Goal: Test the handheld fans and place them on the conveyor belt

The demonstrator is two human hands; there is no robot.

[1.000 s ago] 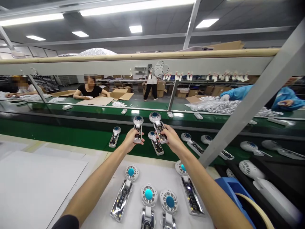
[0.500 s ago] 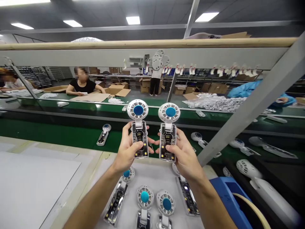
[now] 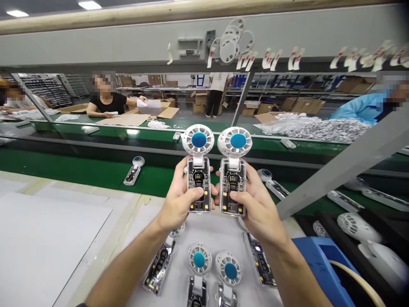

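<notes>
Upright in my left hand (image 3: 177, 198) is a small handheld fan (image 3: 198, 140) with a white round head, a blue centre and a clear body over a black circuit board. My right hand (image 3: 260, 202) grips a matching handheld fan (image 3: 237, 140) beside it. Both thumbs press on the fronts of the bodies, while the fingers wrap behind and are partly hidden. The two fans are close together but apart. Below them, on a white work surface (image 3: 211, 228), lie several more such fans, among them a left one (image 3: 159, 266), a middle one (image 3: 200, 259) and a right one (image 3: 260, 260).
Beyond the table runs a green conveyor belt (image 3: 79, 172) carrying another fan (image 3: 133, 171) and several more at right. A slanted grey post (image 3: 338, 164) and a blue tape dispenser (image 3: 319, 260) stand at right. Overhead is a grey beam (image 3: 111, 51). Co-workers sit across the belt.
The view has tilted down and shifted, so the beam looks larger and higher. Both fans stay in my hands, slightly closer together. A co-worker across the belt now holds out a pale sheet.
</notes>
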